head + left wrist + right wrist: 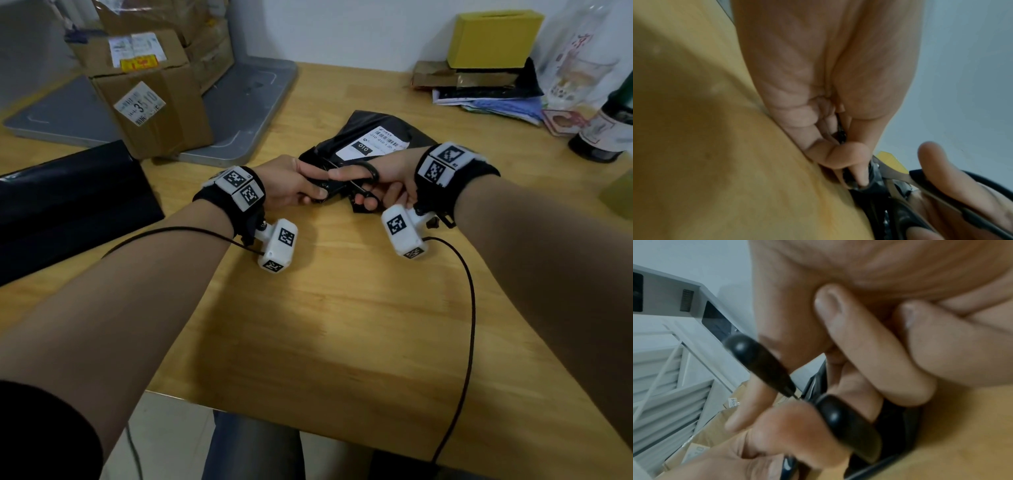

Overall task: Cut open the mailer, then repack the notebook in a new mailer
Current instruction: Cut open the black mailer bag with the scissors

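Observation:
A black mailer point(370, 137) with a white shipping label lies on the wooden table point(342, 308). My left hand point(294, 185) pinches its near edge between thumb and fingers. My right hand point(387, 181) holds black-handled scissors point(363, 181), thumb in one loop and fingers in the other, blades pointing left into the mailer's edge. In the left wrist view my left fingers point(849, 162) grip the black film right beside the scissors' blades point(896, 186). The right wrist view shows the scissors' handle loops point(842, 418) round my fingers. The notebook is hidden inside the mailer.
A flat black mailer point(65, 205) lies at the left of the table. Cardboard boxes point(150, 102) stand on a grey platform point(246, 113) at the back left. At the back right are a yellow box point(496, 37), stacked papers and a dark bottle point(609, 130).

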`<action>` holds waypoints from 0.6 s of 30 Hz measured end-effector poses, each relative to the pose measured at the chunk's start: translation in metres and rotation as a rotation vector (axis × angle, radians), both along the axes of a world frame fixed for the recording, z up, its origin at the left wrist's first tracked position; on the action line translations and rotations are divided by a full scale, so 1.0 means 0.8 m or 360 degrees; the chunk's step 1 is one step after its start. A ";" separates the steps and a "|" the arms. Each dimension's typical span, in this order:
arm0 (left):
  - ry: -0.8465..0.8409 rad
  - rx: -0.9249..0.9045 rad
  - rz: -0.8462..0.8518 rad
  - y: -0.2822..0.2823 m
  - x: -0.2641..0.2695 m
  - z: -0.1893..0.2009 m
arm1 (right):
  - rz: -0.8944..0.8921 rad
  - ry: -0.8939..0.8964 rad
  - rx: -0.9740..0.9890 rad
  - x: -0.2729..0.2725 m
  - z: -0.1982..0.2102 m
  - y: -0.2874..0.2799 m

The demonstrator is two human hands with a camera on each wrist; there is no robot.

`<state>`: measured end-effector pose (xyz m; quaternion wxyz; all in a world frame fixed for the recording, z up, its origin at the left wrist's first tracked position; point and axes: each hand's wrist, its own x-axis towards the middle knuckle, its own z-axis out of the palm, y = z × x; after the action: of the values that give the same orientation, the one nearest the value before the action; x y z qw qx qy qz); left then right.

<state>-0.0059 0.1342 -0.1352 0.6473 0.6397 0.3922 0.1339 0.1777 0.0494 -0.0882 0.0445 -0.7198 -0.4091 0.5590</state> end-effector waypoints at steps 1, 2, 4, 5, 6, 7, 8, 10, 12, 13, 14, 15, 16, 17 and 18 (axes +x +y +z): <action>0.0026 0.0011 0.0008 0.000 0.000 0.001 | 0.0015 0.0002 0.0012 0.001 0.000 -0.002; 0.0060 0.0027 0.0012 0.000 0.000 0.003 | 0.0038 0.0000 0.0027 0.001 0.001 -0.004; 0.0140 0.0066 -0.0002 0.001 -0.004 0.006 | 0.0096 -0.0015 0.0052 0.001 0.002 -0.007; 0.0171 0.0075 -0.0019 0.002 -0.007 0.008 | 0.0129 -0.0034 0.0057 0.000 0.003 -0.008; 0.0194 0.0079 -0.0036 0.001 -0.010 0.009 | 0.0160 -0.0054 0.0059 -0.001 0.004 -0.008; 0.0210 0.0079 -0.0048 0.001 -0.014 0.010 | 0.0180 -0.0067 0.0059 -0.002 0.004 -0.009; 0.0227 0.0080 -0.0055 0.001 -0.016 0.011 | 0.0186 -0.0073 0.0061 -0.003 0.005 -0.009; 0.0275 0.0092 -0.0055 0.003 -0.019 0.011 | 0.0189 -0.0070 0.0055 -0.005 0.006 -0.010; 0.0326 0.0108 -0.0058 0.005 -0.023 0.013 | 0.0197 -0.0063 0.0041 -0.006 0.005 -0.010; 0.0348 0.0114 -0.0060 0.006 -0.026 0.015 | 0.0200 -0.0058 0.0035 -0.005 0.005 -0.010; 0.0375 0.0123 -0.0057 0.006 -0.029 0.017 | 0.0204 -0.0055 0.0030 -0.005 0.005 -0.010; 0.0403 0.0137 -0.0048 0.006 -0.033 0.019 | 0.0214 -0.0056 0.0028 -0.005 0.005 -0.011; 0.0435 0.0159 -0.0040 0.005 -0.037 0.022 | 0.0225 -0.0060 0.0031 -0.005 0.005 -0.011; 0.0463 0.0186 -0.0036 0.005 -0.042 0.024 | 0.0232 -0.0066 0.0035 -0.005 0.005 -0.011; 0.0484 0.0220 -0.0040 0.005 -0.046 0.026 | 0.0235 -0.0069 0.0040 -0.006 0.006 -0.012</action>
<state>-0.0423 0.1386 -0.1140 0.5366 0.7004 0.4675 0.0540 0.1730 0.0397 -0.0836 0.0032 -0.6991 -0.4690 0.5398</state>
